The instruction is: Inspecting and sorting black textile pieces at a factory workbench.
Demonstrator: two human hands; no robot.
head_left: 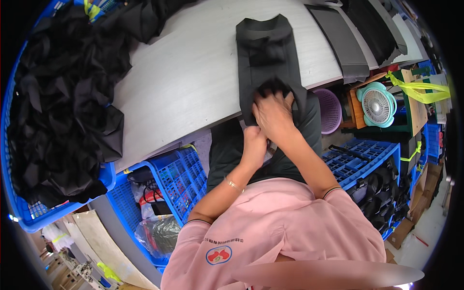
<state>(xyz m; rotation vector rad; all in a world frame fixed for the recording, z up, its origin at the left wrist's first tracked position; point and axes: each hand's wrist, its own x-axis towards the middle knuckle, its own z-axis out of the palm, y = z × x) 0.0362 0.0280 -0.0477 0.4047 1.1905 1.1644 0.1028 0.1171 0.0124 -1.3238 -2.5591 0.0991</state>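
A long black fabric piece [267,63], its side edges folded up, lies on the white table and hangs over the near edge toward my lap. My left hand [254,144] is closed at its near end, with the fingertips tucked out of sight. Just above it and to the right, my right hand [274,115] bends its fingers into a dark, bunched part of the same piece. That spot is smeared by motion, so the fingertips are hard to make out. Both wrists are close together.
A blue basket [110,180] heaped with black fabric [67,101] stands at left. Flat black panels [338,41] lie at the table's far right. Beside my right leg are a purple bin [329,111], a teal fan [378,105] and a blue crate [360,162]; another blue crate [181,181] is left of me.
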